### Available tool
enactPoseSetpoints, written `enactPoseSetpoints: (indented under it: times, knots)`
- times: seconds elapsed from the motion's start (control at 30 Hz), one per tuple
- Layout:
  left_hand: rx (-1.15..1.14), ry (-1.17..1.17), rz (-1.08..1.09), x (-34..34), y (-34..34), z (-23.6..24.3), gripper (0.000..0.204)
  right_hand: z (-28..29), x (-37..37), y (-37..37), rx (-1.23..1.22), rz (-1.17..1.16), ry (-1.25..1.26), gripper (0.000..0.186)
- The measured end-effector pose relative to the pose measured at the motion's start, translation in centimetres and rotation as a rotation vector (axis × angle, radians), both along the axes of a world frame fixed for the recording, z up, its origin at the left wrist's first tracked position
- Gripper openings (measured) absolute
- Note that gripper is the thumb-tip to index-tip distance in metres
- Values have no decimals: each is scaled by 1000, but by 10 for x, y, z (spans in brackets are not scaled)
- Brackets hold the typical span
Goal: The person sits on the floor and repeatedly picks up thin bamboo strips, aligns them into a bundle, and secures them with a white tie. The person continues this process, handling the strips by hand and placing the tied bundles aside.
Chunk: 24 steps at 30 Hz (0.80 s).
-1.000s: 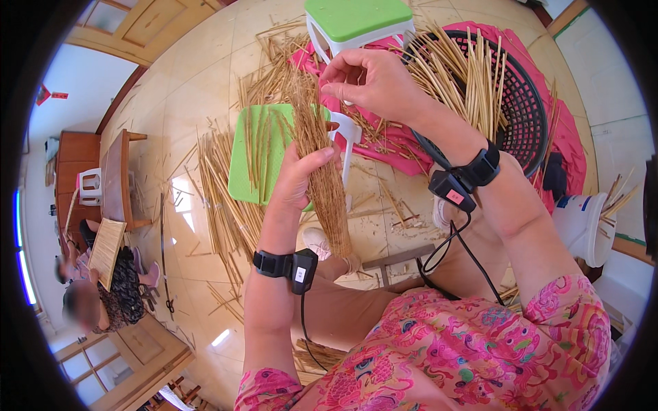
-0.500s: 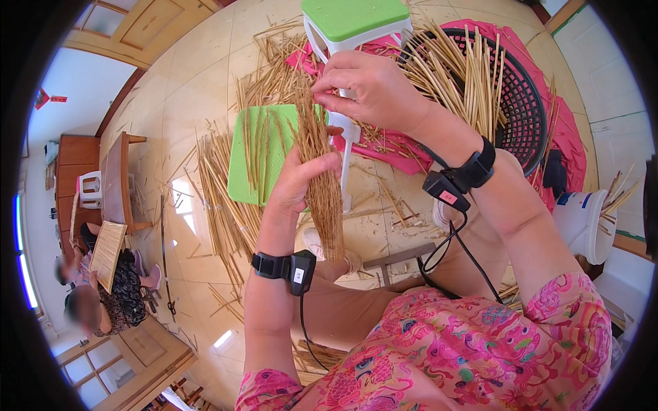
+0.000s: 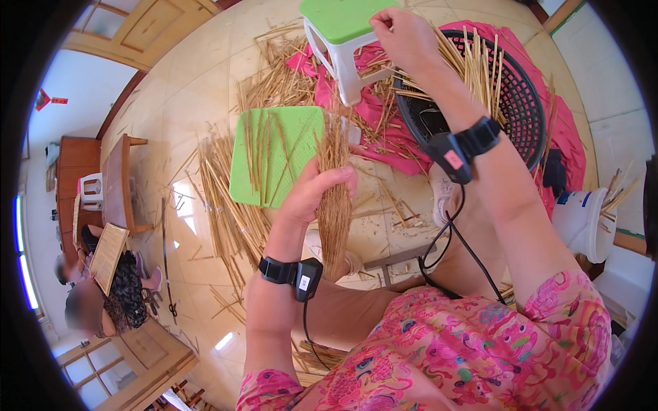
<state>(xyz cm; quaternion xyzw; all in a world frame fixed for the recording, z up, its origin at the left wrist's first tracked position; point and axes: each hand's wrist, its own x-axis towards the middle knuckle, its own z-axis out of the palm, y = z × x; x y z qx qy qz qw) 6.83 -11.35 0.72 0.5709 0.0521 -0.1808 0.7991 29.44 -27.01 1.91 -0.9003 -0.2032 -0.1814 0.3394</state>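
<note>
My left hand [image 3: 308,192] is wrapped round the middle of a bundle of dried, feathery straw [image 3: 334,236], which stands nearly upright above my leg. Its fine tips fan out past the thumb. Up and to the right, my right hand [image 3: 410,42] is raised beside the far green-topped stool [image 3: 343,19], fingers curled together. Anything pinched in them is too small to make out. Beyond the left hand is a second green stool top [image 3: 240,175] with several loose stalks on it.
At the right a black mesh basket [image 3: 526,103] holds many cut stalks, standing on a pink cloth [image 3: 570,154]. A white bucket [image 3: 581,219] is nearby. More stalks [image 3: 216,171] litter the tiled floor. At far left sit other people, with a woven straw panel [image 3: 110,257].
My right hand has left the top of the straw bundle and moved up and right, toward the far stool. The left hand and bundle have shifted slightly right and nearer.
</note>
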Motion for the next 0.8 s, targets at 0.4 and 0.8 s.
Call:
enactPoseSetpoints:
  times: [0.4,0.8]
  knots:
    - [-298,27,112,3,21,-9,61,3,-81,22,416,1022,1161,24]
    - [196,-75,224,13,23,-5,47,1,-91,27,348,862,970,30]
